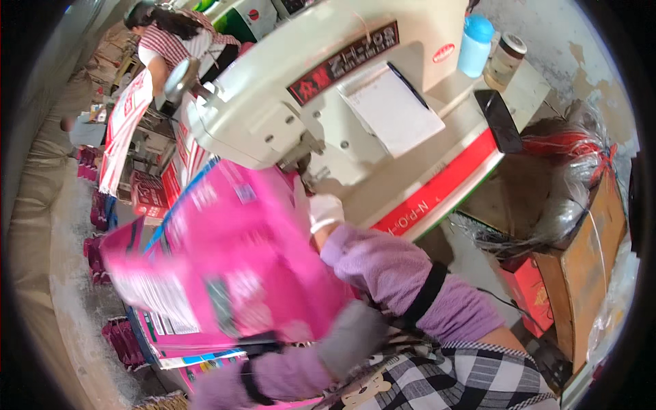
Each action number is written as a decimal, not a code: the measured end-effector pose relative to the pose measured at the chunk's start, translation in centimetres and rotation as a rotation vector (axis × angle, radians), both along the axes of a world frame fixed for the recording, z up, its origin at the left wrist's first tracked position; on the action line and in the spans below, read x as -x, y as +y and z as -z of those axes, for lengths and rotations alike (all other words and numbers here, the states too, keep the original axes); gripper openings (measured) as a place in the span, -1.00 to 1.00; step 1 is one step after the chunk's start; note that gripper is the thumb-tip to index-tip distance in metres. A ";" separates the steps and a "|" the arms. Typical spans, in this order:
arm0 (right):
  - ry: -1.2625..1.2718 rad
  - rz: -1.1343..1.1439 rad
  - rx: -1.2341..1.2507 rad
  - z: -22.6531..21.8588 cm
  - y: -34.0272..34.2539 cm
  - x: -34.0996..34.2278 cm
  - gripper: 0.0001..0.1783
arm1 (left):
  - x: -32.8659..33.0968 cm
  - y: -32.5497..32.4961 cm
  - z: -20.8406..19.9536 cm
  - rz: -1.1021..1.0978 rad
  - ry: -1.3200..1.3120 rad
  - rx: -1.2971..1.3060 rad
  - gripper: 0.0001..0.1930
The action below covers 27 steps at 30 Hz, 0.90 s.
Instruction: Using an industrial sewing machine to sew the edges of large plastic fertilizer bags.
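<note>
A bright pink printed bag (253,253), blurred in part by motion, spreads in front of a large cream-white sewing machine (260,123). Its upper right edge is close under the machine's needle end. There my right hand (326,212), in a white glove, is closed on the bag's edge; the fingertips are partly hidden. My left hand (352,338), in a grey glove, lies against the bag's lower right side near my body. Blur hides its fingers, so its grip cannot be made out. Purple sleeves with black bands cover both forearms.
Behind the machine's arm lie white paper (393,109) and a pen. A dark phone (497,119), blue bottle (476,46) and lidded jar (506,61) stand along the right. Cardboard (581,266) and clear plastic are beside the table. Another person (181,37) works at far left.
</note>
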State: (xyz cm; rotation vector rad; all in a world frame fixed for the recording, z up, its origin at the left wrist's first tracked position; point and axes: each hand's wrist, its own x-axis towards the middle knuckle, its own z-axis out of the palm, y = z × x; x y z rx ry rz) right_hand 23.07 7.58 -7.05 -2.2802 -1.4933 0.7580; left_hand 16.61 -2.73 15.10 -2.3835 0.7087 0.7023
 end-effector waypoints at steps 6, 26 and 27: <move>0.039 -0.081 -0.181 -4.3 -7.6 -2.4 -0.68 | 6.7 8.2 -9.9 -0.861 -0.669 0.500 0.17; 0.851 -0.180 -0.368 -5.0 -16.5 -4.0 -0.73 | 41.5 0.8 1.1 -1.507 -0.844 -0.144 -0.61; 0.783 -0.204 -0.454 -5.0 -15.9 -3.2 -0.73 | 42.3 2.5 2.1 -1.497 -0.875 -0.157 -0.61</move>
